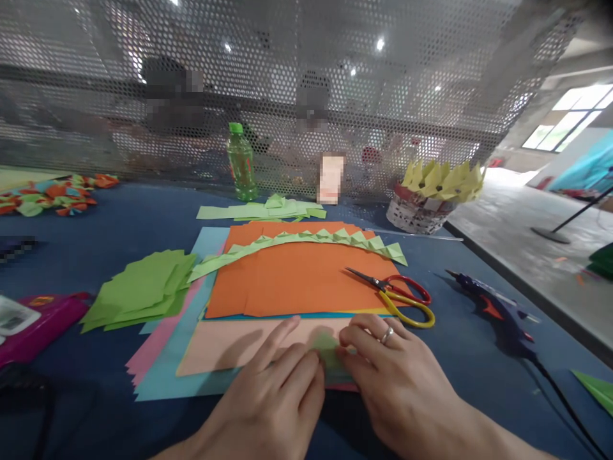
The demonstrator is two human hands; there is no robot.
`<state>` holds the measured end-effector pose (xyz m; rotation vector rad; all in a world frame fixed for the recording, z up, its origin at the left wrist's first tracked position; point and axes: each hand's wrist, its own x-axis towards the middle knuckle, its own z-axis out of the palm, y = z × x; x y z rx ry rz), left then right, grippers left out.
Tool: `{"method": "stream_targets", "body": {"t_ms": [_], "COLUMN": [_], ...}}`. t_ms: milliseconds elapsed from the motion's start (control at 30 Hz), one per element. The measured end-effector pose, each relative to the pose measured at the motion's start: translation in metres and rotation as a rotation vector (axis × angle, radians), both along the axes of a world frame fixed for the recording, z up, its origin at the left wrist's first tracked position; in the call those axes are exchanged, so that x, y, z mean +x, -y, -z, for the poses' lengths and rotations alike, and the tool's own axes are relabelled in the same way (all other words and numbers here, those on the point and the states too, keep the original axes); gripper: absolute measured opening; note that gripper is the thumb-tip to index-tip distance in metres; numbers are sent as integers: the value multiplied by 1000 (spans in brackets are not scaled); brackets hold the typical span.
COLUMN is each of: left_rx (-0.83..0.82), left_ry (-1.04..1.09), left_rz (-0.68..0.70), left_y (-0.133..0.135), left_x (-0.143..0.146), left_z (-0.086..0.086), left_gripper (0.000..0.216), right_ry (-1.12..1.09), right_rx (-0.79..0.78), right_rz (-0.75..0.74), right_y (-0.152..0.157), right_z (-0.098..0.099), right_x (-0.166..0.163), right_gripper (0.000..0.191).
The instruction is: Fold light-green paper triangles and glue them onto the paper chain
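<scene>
A small piece of green paper (pixel 327 348) shows, somewhat blurred, between my two hands above the stacked coloured sheets. My left hand (pixel 282 390) has its index finger stretched out while the other fingers curl in against the paper's left edge. From the other side my right hand (pixel 390 367), with a ring on one finger, pinches the paper. Just beyond them lie orange sheets (pixel 287 287), crossed by a curved light-green strip of folded paper points (pixel 311 237). Scissors (pixel 397 295) with one red and one yellow handle rest on the orange sheets' right side.
Green paper squares (pixel 143 287) are piled at the left, near a magenta device (pixel 52 319). At the right lies a glue gun (pixel 498 310) with its cord. Behind stand a green bottle (pixel 241 166), paper strips (pixel 258 211) and a basket (pixel 416 211) with yellow paper points.
</scene>
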<state>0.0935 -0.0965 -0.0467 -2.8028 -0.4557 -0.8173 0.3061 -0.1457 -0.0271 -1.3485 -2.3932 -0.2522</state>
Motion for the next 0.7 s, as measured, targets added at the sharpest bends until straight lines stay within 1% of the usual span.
{"method": "stream_targets", "body": {"t_ms": [133,233,367,467,600,700], "left_rx": [-56,-105,-70,-63,-96,-78], "left_ry": [0,-17,63,74,-7,-18], "left_rz": [-14,-24,29,42,10,-9], "left_y": [-2,-5,-8,-8,-4,0], "left_x": [0,2,4,4,1,0], "left_z": [-4,-5,1,3,-5,-11], "left_gripper": [31,27,27,29,29,33], "right_ry": [-62,-50,9,34,38,52], "right_rx": [5,-17,-47,-8,27,46], "right_rz": [-34,-61,-32,-16,7,17], "right_y": [0,-1,-1,0,0,0], "right_z": [0,4,7,6,2,-2], "right_x": [1,1,0,0,1,0], "right_gripper": [20,20,19,18,19,19]}}
